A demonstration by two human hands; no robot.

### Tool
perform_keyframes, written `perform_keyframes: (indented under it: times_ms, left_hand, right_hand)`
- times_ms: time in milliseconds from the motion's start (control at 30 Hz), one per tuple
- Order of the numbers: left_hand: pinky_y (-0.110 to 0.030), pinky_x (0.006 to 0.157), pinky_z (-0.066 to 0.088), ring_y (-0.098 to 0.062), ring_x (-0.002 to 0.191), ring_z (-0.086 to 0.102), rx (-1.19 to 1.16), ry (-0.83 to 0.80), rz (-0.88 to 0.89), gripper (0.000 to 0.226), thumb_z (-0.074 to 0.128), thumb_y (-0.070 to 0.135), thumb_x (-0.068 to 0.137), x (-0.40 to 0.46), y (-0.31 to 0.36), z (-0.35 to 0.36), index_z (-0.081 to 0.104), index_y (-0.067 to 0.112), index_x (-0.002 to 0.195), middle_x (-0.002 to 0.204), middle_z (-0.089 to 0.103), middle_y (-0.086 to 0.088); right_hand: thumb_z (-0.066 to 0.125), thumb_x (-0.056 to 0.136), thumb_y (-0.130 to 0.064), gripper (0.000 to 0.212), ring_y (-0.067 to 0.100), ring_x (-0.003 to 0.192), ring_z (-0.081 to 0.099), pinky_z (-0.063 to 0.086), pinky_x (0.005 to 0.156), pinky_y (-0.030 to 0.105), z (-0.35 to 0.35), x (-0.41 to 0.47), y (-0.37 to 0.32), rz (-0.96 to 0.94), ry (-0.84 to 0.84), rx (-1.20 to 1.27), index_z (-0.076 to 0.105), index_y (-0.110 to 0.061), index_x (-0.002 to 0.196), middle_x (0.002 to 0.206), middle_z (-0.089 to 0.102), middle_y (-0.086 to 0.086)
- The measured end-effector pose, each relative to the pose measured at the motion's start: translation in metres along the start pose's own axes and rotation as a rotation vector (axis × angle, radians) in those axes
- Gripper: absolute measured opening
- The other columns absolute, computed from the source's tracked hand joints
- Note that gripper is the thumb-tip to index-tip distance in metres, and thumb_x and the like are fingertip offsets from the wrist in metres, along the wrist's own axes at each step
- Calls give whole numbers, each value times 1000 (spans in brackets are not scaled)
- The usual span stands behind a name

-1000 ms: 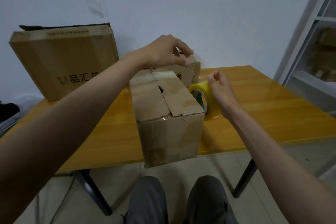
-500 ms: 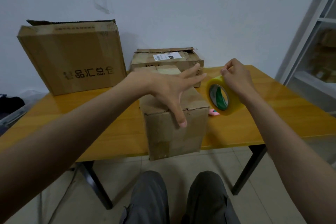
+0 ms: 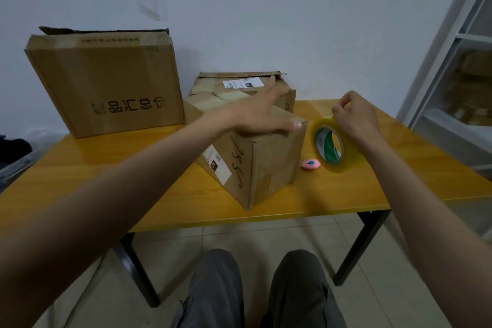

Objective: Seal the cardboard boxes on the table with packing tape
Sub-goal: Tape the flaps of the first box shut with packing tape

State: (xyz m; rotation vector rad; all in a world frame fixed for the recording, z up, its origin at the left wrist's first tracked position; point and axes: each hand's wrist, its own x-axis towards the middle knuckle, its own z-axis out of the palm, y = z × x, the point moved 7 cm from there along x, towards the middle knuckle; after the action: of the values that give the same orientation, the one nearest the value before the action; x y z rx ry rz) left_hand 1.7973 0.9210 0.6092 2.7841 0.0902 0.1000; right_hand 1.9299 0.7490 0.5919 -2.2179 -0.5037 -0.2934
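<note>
Three boxes on bench (image 3: 106,189): large box (image 3: 106,82) rear left, small box (image 3: 239,88) rear centre, near box (image 3: 266,165) in front. Tape roll (image 3: 332,146) right of near box; cutter (image 3: 310,164) between them.

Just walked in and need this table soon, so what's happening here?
A person is taping up cardboard boxes. Their left hand lies flat on the nearest box, while the right hand pinches at the tape roll beside it. Two more boxes wait behind.
</note>
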Motion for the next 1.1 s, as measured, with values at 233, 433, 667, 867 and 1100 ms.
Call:
perform_keyframes:
  times_ms: [233, 433, 667, 867, 1100]
  left_hand:
    - [-16, 109, 8, -4, 147, 11, 122, -482, 67, 112, 87, 31, 76, -27, -10, -9, 12, 41, 158, 167, -2, 14]
    - [-25, 110, 21, -11, 141, 31, 232, -288, 126, 106, 89, 49, 67, -13, -6, -6, 29, 38, 154, 159, 33, 11]
    - [-50, 97, 50, -29, 116, 58, 424, -145, -149, 121, 55, 102, 36, 19, -13, 4, 44, 37, 137, 133, 58, 2]
    - [-51, 99, 47, -36, 125, 55, 409, 156, -311, 92, 45, 87, 79, 29, -29, 7, 55, 14, 134, 136, 59, -12]
    - [-40, 106, 46, -21, 112, 64, -552, 278, -176, 87, 41, 85, 84, 21, 6, -20, 64, 13, 128, 124, 69, -4]
  right_hand:
    - [50, 104, -23, 9, 21, 92, 52, 40, 72, 35, -5, -1, 11, 7, 38, 72, 54, -15, 105, 104, 58, 4]
    - [51, 105, -23, 9, 18, 97, 54, 40, 64, 23, -12, -3, 6, -39, 123, 164, 54, -15, 106, 109, 58, 3]
    - [52, 102, -25, 6, 19, 105, 57, 43, 75, 27, -20, -12, 18, -60, 211, 261, 53, -19, 99, 113, 62, 7]
    - [55, 101, -23, 9, 13, 97, 55, 48, 82, 33, -14, -23, 20, -108, 187, 316, 54, -16, 97, 105, 61, 1]
    - [56, 100, -21, 8, 14, 97, 55, 45, 79, 29, 5, -38, -8, -285, 95, 317, 56, -14, 97, 99, 60, -1]
